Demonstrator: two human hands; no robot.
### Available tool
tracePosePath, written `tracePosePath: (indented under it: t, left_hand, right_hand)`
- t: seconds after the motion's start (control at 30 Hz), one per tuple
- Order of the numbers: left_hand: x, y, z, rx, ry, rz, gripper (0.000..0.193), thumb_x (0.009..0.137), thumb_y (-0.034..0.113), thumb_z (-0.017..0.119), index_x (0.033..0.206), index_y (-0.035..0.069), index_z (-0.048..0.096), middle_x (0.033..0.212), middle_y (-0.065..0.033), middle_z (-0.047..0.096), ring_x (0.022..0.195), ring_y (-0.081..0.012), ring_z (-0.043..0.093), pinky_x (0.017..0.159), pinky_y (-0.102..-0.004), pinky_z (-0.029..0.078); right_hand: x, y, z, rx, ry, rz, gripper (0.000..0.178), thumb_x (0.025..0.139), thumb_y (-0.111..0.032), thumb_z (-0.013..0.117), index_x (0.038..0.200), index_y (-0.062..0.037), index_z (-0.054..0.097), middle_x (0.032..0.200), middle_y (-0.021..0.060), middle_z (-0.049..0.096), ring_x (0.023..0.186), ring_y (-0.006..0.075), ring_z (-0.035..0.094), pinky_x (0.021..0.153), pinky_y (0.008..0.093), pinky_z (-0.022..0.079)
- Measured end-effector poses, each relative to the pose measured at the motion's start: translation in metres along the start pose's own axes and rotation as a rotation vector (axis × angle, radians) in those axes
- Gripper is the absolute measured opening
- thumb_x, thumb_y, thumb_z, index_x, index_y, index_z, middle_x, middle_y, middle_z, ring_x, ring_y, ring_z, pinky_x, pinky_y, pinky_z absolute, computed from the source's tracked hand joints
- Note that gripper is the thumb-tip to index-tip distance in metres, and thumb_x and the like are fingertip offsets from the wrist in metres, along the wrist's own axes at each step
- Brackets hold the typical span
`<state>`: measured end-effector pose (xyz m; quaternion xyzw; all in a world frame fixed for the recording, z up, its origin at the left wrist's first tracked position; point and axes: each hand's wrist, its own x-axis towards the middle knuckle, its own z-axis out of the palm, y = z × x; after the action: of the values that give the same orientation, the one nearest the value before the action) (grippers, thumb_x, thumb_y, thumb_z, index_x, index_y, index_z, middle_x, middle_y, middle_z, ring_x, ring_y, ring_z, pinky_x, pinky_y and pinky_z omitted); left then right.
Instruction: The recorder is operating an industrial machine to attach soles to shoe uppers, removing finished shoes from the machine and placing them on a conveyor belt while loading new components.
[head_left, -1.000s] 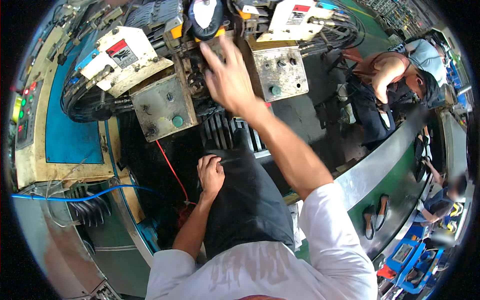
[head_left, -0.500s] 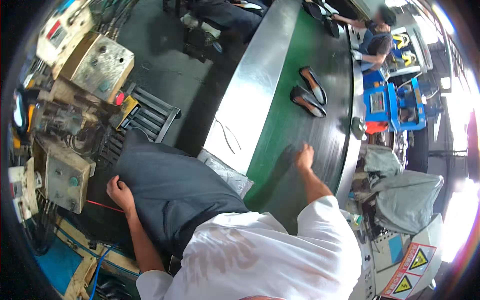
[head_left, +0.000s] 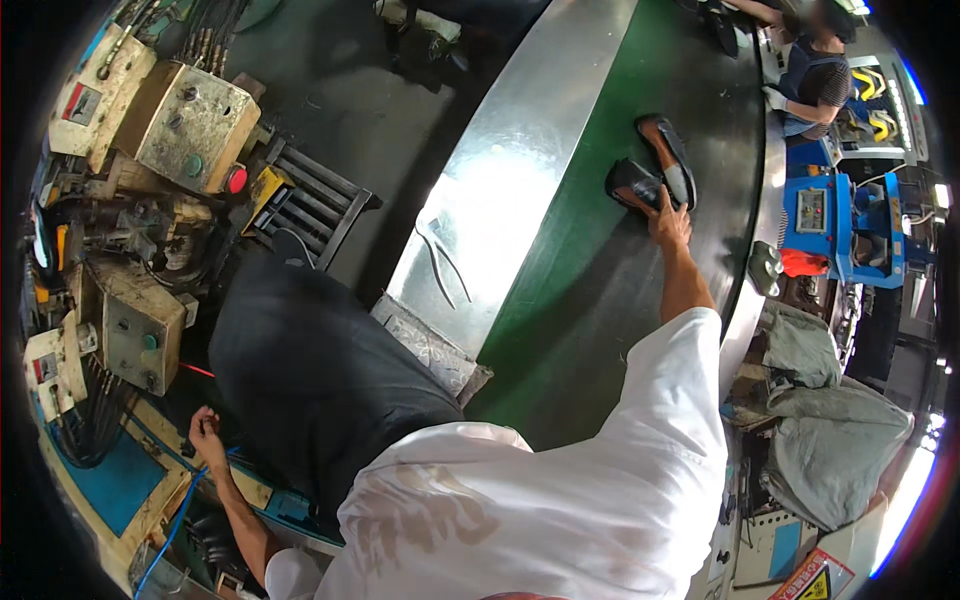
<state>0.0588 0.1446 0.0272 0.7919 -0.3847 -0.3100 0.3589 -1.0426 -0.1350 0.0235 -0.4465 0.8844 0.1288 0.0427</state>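
Observation:
A pair of dark slip-on shoes with brown insoles lies on the green-black conveyor belt [head_left: 560, 330]. My right hand [head_left: 672, 228] is closed on the near end of the left shoe [head_left: 628, 182], which looks slightly tilted and is partly covered by my fingers. Close beside it, the right shoe [head_left: 665, 150] points the same way along the belt. On the other side, my left hand [head_left: 206, 440] hangs low near the machine, its fingers loosely bent and apart, with nothing visible in them.
Dark tweezers-like tongs [head_left: 440, 260] lie on the metal ledge [head_left: 490, 190]. Machine control boxes [head_left: 190, 130] stand at left, beside a slatted rack [head_left: 318, 200]. Across the belt, a person [head_left: 812, 90] works near a blue machine [head_left: 820, 225]. Grey cloth [head_left: 835, 450] covers equipment at right.
My right hand has reached forward from bare belt to the left shoe and taken hold of it. My left hand has moved down and left. The view has shifted somewhat.

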Motion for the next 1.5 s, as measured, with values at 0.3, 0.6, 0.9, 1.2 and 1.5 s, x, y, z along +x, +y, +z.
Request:
tracePosePath:
  t: [0.3,0.6,0.9,1.2,1.5]
  left_hand:
    - [-0.012,0.044,0.011,0.062,-0.104,-0.034,0.029,0.120,0.017,0.054,0.130,-0.004,0.071,0.118,-0.0096,0.075,0.106,-0.0181,0.073,0.098,-0.0339,0.061]
    - [0.024,0.218,0.244,-0.249,-0.415,0.192,0.028,0.113,0.005,0.061,0.139,-0.002,0.070,0.128,-0.0140,0.077,0.119,-0.0200,0.074,0.108,-0.0327,0.057]
    - [0.014,0.349,0.274,-0.386,-0.554,0.468,0.051,0.111,0.013,0.067,0.159,0.005,0.055,0.155,-0.0131,0.062,0.139,-0.0259,0.064,0.109,-0.0379,0.056]
    - [0.004,0.236,0.165,-0.274,0.170,0.529,0.024,0.111,0.007,0.062,0.131,0.000,0.074,0.123,-0.0151,0.079,0.107,-0.0229,0.076,0.095,-0.0334,0.058]
    - [-0.047,0.188,0.197,-1.644,-0.238,-0.031,0.046,0.119,0.027,0.054,0.159,0.005,0.055,0.152,-0.0093,0.066,0.141,-0.0226,0.061,0.123,-0.0379,0.044]
  right_hand:
    - [-0.027,-0.002,0.019,0.382,-0.125,-0.046,0.113,0.088,-0.067,0.084,0.172,-0.0080,0.036,0.152,0.0314,0.062,0.144,0.0448,0.059,0.119,0.0494,0.047]
    - [-0.198,-0.079,0.086,1.403,-0.098,0.141,0.068,0.096,-0.021,0.084,0.152,-0.0021,0.051,0.127,0.0124,0.069,0.115,0.0262,0.069,0.096,0.0405,0.057]
    - [-0.382,-0.296,-0.067,1.456,-0.793,-0.378,0.092,0.093,-0.024,0.086,0.168,0.0023,0.040,0.146,0.0166,0.064,0.131,0.0274,0.062,0.112,0.0404,0.049]
    - [-0.483,-0.427,-0.091,1.081,-1.087,-1.058,0.089,0.098,-0.026,0.086,0.169,0.0001,0.040,0.163,0.0171,0.053,0.150,0.0261,0.050,0.125,0.0404,0.040]
    - [-0.492,-0.499,-0.117,1.254,-1.346,-0.933,0.083,0.117,-0.057,0.046,0.176,-0.0018,0.026,0.175,0.0183,0.039,0.158,0.0264,0.042,0.131,0.0384,0.034]
